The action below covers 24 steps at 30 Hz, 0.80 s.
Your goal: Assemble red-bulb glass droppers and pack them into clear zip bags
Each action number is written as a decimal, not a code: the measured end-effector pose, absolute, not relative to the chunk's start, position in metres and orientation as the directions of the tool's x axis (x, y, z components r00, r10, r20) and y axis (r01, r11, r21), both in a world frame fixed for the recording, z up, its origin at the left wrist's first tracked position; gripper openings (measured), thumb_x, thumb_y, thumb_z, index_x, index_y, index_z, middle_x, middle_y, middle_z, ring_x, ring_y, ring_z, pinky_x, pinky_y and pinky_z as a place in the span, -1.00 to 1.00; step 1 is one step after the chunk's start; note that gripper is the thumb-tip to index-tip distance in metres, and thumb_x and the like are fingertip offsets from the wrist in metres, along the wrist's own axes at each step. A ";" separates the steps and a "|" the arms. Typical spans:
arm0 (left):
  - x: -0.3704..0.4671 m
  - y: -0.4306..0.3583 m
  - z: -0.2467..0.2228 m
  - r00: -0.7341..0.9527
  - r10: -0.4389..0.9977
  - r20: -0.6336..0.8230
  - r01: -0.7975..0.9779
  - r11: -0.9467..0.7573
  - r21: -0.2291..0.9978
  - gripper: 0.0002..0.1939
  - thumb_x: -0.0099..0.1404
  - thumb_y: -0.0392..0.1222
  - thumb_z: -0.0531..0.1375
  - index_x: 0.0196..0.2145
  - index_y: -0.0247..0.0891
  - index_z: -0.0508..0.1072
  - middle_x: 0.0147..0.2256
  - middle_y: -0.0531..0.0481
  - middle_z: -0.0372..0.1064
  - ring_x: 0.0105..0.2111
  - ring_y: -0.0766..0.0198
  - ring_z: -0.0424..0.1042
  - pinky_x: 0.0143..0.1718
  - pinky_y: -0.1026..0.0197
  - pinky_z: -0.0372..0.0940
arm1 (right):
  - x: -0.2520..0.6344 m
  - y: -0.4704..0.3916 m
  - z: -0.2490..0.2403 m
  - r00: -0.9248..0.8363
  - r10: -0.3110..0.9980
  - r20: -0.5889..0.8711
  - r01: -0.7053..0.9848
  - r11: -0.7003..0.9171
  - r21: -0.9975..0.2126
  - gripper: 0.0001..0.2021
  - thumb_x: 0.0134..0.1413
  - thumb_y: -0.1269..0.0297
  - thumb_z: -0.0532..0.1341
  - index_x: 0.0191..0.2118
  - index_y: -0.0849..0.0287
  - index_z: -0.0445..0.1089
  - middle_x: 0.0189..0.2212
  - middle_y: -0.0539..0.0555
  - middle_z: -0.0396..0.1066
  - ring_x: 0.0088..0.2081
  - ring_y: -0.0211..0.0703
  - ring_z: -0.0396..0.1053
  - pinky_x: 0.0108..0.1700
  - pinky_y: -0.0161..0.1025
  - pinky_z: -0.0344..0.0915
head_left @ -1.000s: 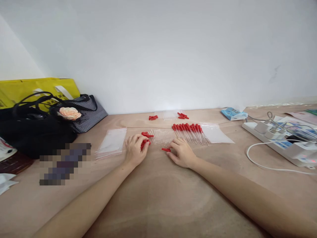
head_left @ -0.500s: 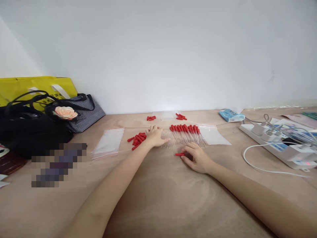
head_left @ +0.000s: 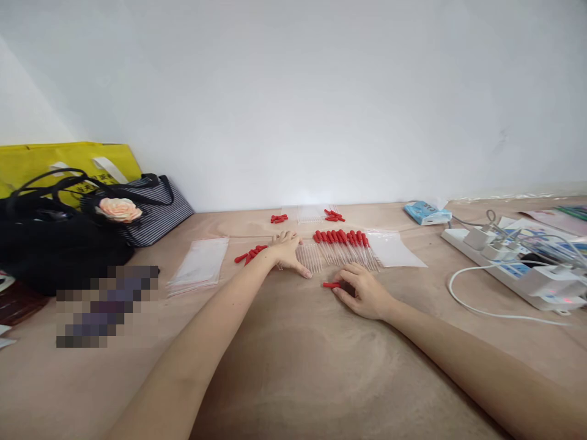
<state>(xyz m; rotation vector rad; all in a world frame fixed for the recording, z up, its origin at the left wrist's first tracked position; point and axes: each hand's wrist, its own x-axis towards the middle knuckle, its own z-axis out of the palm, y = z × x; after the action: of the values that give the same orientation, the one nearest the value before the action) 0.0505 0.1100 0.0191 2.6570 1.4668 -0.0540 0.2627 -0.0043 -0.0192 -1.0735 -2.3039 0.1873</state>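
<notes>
On the wooden table (head_left: pixel 275 366) against the pale wall (head_left: pixel 293 104), the left hand (head_left: pixel 288 252), fingers apart, reaches over clear tubes (head_left: pixel 312 258), while the right hand (head_left: pixel 362 292) pinches a red bulb (head_left: pixel 330 285).

Illegible characters on yellow bag (head_left: pixel 22 166)

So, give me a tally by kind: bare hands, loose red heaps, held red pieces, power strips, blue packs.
Left hand and right hand: 2
Loose red heaps: 3
Held red piece: 1
Power strip: 1
Blue pack: 1
Total: 8
</notes>
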 end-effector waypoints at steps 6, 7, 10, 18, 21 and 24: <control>0.049 0.098 0.021 0.554 0.832 -0.024 0.830 -0.549 0.096 -0.11 -0.41 0.26 0.28 -0.10 -0.22 0.26 0.15 -0.30 -0.13 0.13 -0.20 -0.18 0.04 -0.22 -0.23 | 0.263 -0.004 -0.019 -0.510 0.729 0.456 0.645 0.675 -0.359 -0.92 -0.04 0.36 0.11 -0.36 0.17 0.30 -0.46 0.05 0.29 -0.38 -0.18 0.21 -0.30 -0.21 0.14; 0.047 0.093 0.023 0.564 0.826 -0.014 0.822 -0.560 0.104 -0.12 -0.40 0.25 0.29 -0.11 -0.22 0.27 0.15 -0.30 -0.14 0.13 -0.21 -0.19 0.04 -0.22 -0.23 | 0.263 -0.004 -0.020 -0.510 0.728 0.457 0.643 0.676 -0.360 -0.93 -0.04 0.36 0.11 -0.36 0.17 0.30 -0.46 0.05 0.28 -0.38 -0.18 0.21 -0.30 -0.21 0.14; 0.041 0.072 0.027 0.621 0.784 0.020 0.775 -0.618 0.130 -0.19 -0.35 0.27 0.28 -0.15 -0.21 0.31 0.14 -0.27 -0.11 0.13 -0.22 -0.19 0.03 -0.21 -0.19 | 0.264 -0.004 -0.020 -0.509 0.729 0.458 0.641 0.676 -0.363 -0.93 -0.04 0.36 0.11 -0.37 0.17 0.30 -0.47 0.04 0.29 -0.38 -0.18 0.21 -0.30 -0.21 0.14; 0.034 0.010 0.007 0.519 0.780 0.349 0.753 -0.611 0.244 -0.69 0.13 0.03 0.11 -0.28 -0.26 0.32 -0.24 -0.09 0.29 -0.20 0.15 0.26 -0.15 0.11 0.14 | 0.260 -0.010 -0.014 -0.609 0.633 0.479 0.481 0.774 -0.411 -0.89 -0.01 0.30 0.13 -0.31 0.16 0.31 -0.40 0.06 0.32 -0.34 -0.20 0.23 -0.28 -0.23 0.13; 0.042 0.008 -0.002 0.397 0.847 0.354 0.804 -0.507 0.311 -0.78 0.17 -0.04 0.07 -0.45 -0.25 0.30 -0.42 0.01 0.32 -0.39 0.24 0.30 -0.31 0.17 0.17 | 0.254 -0.015 -0.011 -0.687 0.593 0.419 0.456 0.801 -0.388 -0.89 -0.04 0.29 0.15 -0.33 0.14 0.33 -0.45 0.04 0.33 -0.35 -0.20 0.23 -0.28 -0.22 0.10; 0.050 0.015 -0.005 0.335 0.897 0.288 0.854 -0.418 0.310 -0.73 0.15 0.00 0.09 -0.55 -0.24 0.28 -0.53 0.07 0.31 -0.46 0.24 0.31 -0.36 0.16 0.12 | 0.248 -0.016 -0.011 -0.688 0.611 0.392 0.502 0.790 -0.352 -0.93 -0.07 0.30 0.16 -0.39 0.14 0.33 -0.52 -0.01 0.31 -0.39 -0.22 0.22 -0.28 -0.22 0.06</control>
<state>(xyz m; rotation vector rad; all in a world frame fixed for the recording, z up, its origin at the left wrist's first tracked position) 0.0503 0.0147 -0.0053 2.4807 1.6339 0.6404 0.2476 -0.0157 -0.0115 -0.8301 -2.4822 0.2963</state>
